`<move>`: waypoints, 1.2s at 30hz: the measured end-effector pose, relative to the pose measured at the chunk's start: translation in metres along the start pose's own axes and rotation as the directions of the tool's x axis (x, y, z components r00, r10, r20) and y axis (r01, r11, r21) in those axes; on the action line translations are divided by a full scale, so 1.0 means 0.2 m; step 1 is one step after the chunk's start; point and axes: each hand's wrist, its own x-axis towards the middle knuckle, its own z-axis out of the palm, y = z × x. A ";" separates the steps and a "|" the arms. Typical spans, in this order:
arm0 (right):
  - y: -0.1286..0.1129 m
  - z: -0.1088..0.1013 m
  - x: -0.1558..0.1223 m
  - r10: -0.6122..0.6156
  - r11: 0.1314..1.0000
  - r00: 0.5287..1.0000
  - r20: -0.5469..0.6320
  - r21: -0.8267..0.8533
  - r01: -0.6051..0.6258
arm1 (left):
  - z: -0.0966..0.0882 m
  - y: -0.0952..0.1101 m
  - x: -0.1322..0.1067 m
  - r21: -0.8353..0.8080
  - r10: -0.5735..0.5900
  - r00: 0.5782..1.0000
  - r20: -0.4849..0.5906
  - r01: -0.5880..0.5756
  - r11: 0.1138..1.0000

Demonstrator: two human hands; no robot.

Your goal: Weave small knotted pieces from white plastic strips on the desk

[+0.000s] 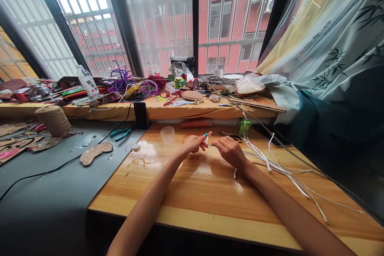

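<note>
My left hand (193, 144) is above the wooden table, with thumb and fingers pinched on a white cord (207, 139). A blue-green spot shows at the thumb tip. My right hand (229, 150) is closed just to the right, fingers bent and pointing at the left hand. Something thin and yellowish shows at its fingertips, too small to name. A white cord end pokes out beneath the right wrist. Next to the right hand, several white cords (283, 171) lie spread over the table. Dark-handled pliers (237, 137) lie partly hidden behind it.
A clear plastic cup (167, 135), an orange thread spool (196, 123) and a green box (244, 126) stand behind my hands. Left, on the grey surface, are teal pliers (121, 134) and a twine roll (53, 121). A cable (279, 140) crosses the right side. Craft materials crowd the windowsill.
</note>
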 end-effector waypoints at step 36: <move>0.07 0.01 -0.02 0.135 0.990 0.986 0.101 -0.066 -0.128 | 0.09 -0.01 -0.03 -0.286 0.162 0.986 0.034 -0.146 0.947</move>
